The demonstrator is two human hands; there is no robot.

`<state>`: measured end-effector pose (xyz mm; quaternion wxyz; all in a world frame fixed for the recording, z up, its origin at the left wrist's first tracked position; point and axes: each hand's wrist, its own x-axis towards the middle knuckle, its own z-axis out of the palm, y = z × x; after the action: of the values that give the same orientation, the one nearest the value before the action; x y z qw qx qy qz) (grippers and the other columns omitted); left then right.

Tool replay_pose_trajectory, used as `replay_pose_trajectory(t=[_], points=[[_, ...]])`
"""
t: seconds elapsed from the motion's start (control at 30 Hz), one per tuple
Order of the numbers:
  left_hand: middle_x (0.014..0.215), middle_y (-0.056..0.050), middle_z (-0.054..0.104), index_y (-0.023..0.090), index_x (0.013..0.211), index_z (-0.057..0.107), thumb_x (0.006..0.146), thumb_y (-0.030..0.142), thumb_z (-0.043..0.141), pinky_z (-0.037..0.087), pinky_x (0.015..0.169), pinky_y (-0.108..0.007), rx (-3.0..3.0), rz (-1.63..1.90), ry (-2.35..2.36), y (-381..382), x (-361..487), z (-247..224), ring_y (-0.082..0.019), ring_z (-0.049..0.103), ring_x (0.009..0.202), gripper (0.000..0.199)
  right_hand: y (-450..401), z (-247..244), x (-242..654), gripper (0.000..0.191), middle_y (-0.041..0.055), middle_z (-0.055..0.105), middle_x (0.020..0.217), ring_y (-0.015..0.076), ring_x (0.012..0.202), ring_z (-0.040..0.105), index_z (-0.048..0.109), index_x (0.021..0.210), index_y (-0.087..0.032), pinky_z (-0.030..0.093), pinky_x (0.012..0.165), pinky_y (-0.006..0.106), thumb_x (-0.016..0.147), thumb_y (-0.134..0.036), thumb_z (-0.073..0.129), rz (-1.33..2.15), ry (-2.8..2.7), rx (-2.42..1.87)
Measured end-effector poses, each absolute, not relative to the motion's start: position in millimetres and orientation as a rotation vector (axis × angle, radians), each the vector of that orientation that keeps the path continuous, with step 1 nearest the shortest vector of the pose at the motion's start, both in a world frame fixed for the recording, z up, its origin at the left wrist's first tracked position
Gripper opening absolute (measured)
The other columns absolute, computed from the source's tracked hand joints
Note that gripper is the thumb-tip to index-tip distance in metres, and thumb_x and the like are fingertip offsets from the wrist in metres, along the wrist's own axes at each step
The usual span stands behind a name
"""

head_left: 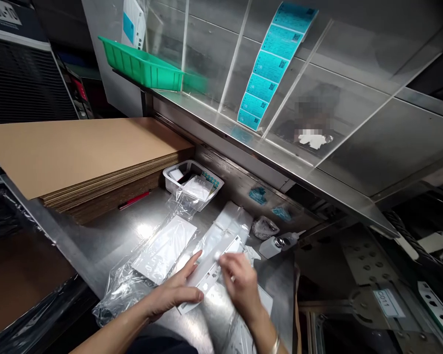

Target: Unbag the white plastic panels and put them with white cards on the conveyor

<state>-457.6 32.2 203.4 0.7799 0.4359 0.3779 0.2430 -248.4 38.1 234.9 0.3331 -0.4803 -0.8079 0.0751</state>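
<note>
My left hand [175,294] grips the near part of a long white plastic panel [204,279] with small cutouts along one edge, thumb on one side and fingers on the other. My right hand [242,285], fingers curled and slightly blurred, is over the panel's right edge. At its fingertips is a small white bit [217,255], too blurred to name. Beyond the panel lies a clear plastic bag [231,220]. To the left, another flat white panel [166,248] rests on crumpled clear film [123,290].
Brown cardboard sheets [84,152] are stacked at left beside a red pen [135,200]. A white basket [170,183] holds small packets. A white bottle [269,247] stands at right. Above the metal table [107,236], a ledge holds a green tray [143,66]; blue labels [269,73] hang behind.
</note>
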Motion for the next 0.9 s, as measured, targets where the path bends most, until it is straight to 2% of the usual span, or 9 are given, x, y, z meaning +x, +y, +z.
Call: replay_pose_trajectory(t=[0.07, 0.17, 0.3, 0.43, 0.53, 0.6, 0.67, 0.77, 0.9], points=[[0.143, -0.008, 0.031, 0.03, 0.143, 0.006, 0.059, 0.033, 0.062, 0.022, 0.104, -0.045, 0.993, 0.472, 0.82, 27, -465, 198, -0.031, 0.03, 0.128, 0.101, 64, 215, -210, 0.019, 0.0079, 0.063, 0.094, 0.0194, 0.09, 0.056, 0.063, 0.093, -0.02, 0.045, 0.08, 0.032, 0.085, -0.02, 0.046, 0.074, -1.932, -1.551], [0.143, -0.006, 0.035, 0.034, 0.142, 0.012, 0.057, 0.039, 0.062, 0.018, 0.106, -0.048, 0.956, 0.436, 0.871, 19, -477, 185, -0.032, 0.029, 0.13, 0.099, 92, 173, -146, 0.018, 0.0084, 0.064, 0.083, 0.0202, 0.078, 0.058, 0.063, 0.083, -0.016, 0.044, 0.07, 0.03, 0.082, -0.024, 0.046, -0.035, -1.667, -1.954], [0.131, -0.005, 0.05, 0.035, 0.141, 0.021, 0.062, 0.053, 0.059, 0.037, 0.097, -0.048, 0.722, 0.497, 1.044, 16, -490, 173, -0.034, 0.041, 0.124, 0.089, 88, 124, -108, 0.018, 0.0106, 0.063, 0.07, 0.0232, 0.068, 0.056, 0.063, 0.07, -0.016, 0.039, 0.058, 0.031, 0.077, -0.023, 0.047, -0.125, -1.504, -2.205], [0.125, -0.002, 0.054, 0.035, 0.136, 0.033, 0.062, 0.052, 0.064, 0.05, 0.081, -0.034, 0.528, 0.575, 1.084, 12, -500, 177, -0.029, 0.042, 0.124, 0.081, 76, 116, -122, 0.029, 0.018, 0.06, 0.094, 0.0275, 0.088, 0.052, 0.065, 0.083, -0.014, 0.038, 0.071, 0.036, 0.084, -0.028, 0.04, -0.122, -1.508, -2.255], [0.12, -0.002, 0.058, 0.033, 0.135, 0.035, 0.064, 0.049, 0.066, 0.051, 0.078, -0.028, 0.397, 0.553, 1.025, 9, -499, 181, -0.025, 0.043, 0.123, 0.079, 71, 118, -158, 0.029, 0.0129, 0.059, 0.098, 0.0232, 0.093, 0.05, 0.065, 0.093, -0.017, 0.037, 0.082, 0.034, 0.088, -0.026, 0.038, 0.063, -1.736, -2.135], [0.116, -0.005, 0.06, 0.03, 0.136, 0.033, 0.066, 0.047, 0.067, 0.05, 0.073, -0.027, 0.325, 0.546, 0.992, 9, -492, 180, -0.025, 0.045, 0.121, 0.08, 66, 113, -190, 0.017, 0.0083, 0.061, 0.092, 0.0213, 0.093, 0.051, 0.066, 0.086, -0.02, 0.037, 0.083, 0.031, 0.082, -0.023, 0.049, 0.248, -1.917, -2.027], [0.117, -0.006, 0.059, 0.029, 0.137, 0.033, 0.066, 0.046, 0.068, 0.049, 0.066, -0.025, 0.303, 0.549, 0.985, 10, -481, 177, -0.026, 0.047, 0.118, 0.08, 60, 105, -218, 0.013, 0.0088, 0.062, 0.088, 0.0225, 0.093, 0.051, 0.065, 0.077, -0.019, 0.037, 0.082, 0.031, 0.076, -0.014, 0.054, 0.396, -2.003, -1.976], [0.121, -0.004, 0.054, 0.033, 0.134, 0.036, 0.065, 0.046, 0.068, 0.044, 0.058, -0.021, 0.345, 0.547, 1.035, 15, -469, 170, -0.025, 0.049, 0.113, 0.078, 59, 95, -235, 0.024, 0.0133, 0.062, 0.089, 0.024, 0.095, 0.051, 0.064, 0.072, -0.014, 0.037, 0.081, 0.034, 0.073, -0.001, 0.045, 0.549, -1.969, -1.976], [0.12, -0.002, 0.053, 0.034, 0.133, 0.036, 0.067, 0.05, 0.065, 0.042, 0.057, -0.02, 0.379, 0.603, 1.075, 19, -469, 166, -0.021, 0.052, 0.105, 0.074, 80, 88, -215, 0.011, 0.0079, 0.063, 0.078, 0.0199, 0.082, 0.055, 0.06, 0.064, -0.015, 0.04, 0.076, 0.031, 0.069, -0.008, 0.053, 0.845, -1.821, -1.918]])
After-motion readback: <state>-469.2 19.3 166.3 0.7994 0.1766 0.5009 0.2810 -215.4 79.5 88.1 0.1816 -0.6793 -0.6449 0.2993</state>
